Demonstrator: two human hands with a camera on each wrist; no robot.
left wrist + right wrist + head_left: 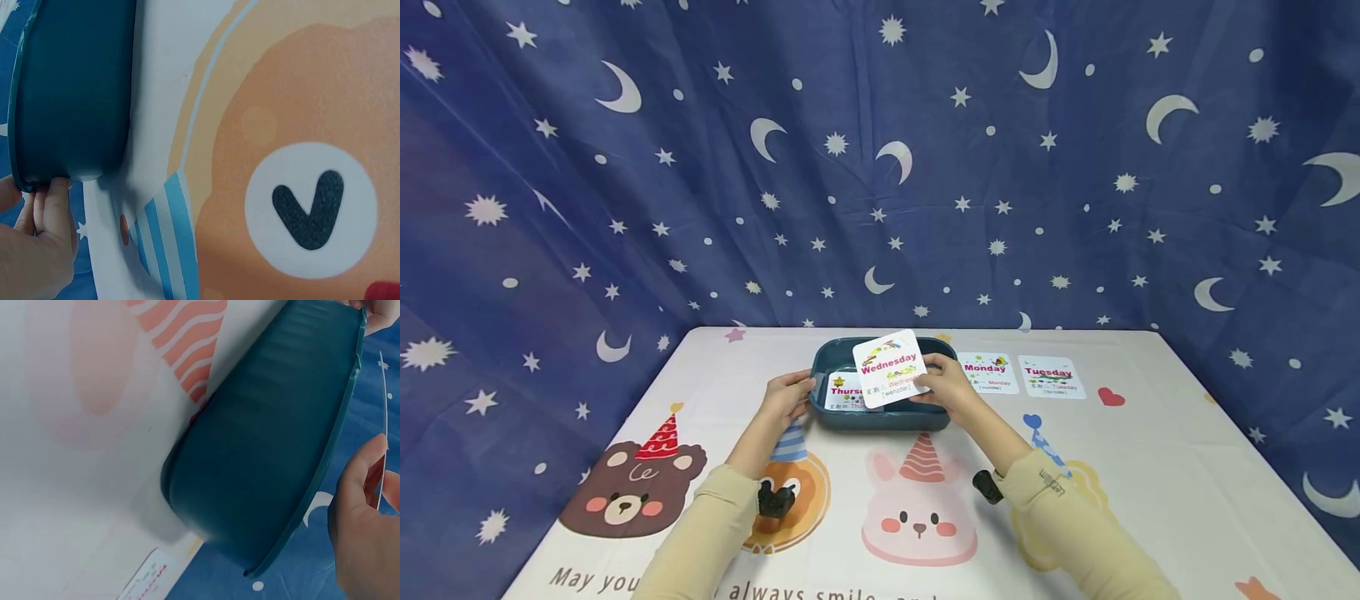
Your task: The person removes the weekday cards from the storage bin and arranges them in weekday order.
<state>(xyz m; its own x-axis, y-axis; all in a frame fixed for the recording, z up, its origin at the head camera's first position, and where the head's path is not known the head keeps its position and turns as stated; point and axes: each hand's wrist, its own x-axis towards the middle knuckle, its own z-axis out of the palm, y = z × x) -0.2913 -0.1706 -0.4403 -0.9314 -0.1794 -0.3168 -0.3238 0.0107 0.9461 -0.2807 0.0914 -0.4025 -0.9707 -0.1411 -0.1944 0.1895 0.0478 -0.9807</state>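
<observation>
My right hand (947, 385) pinches the white Wednesday card (889, 367) by its right edge, tilted above a dark teal plastic basket (880, 422). In the right wrist view the card (384, 400) appears edge-on between thumb and fingers. At the basket's left end my left hand (786, 395) grips the rim; the left wrist view shows its fingers (55, 209) against the outside of the wall. Inside the basket lies a Thursday card (844, 392), partly covered by the Wednesday card. Whether more cards lie beneath is hidden.
Right of the basket, a Monday card (990, 374) and a Tuesday card (1051, 377) lie side by side on the table. The white tablecloth (1157, 467) carries printed animal faces. A blue star-and-moon curtain (865, 233) hangs behind the table.
</observation>
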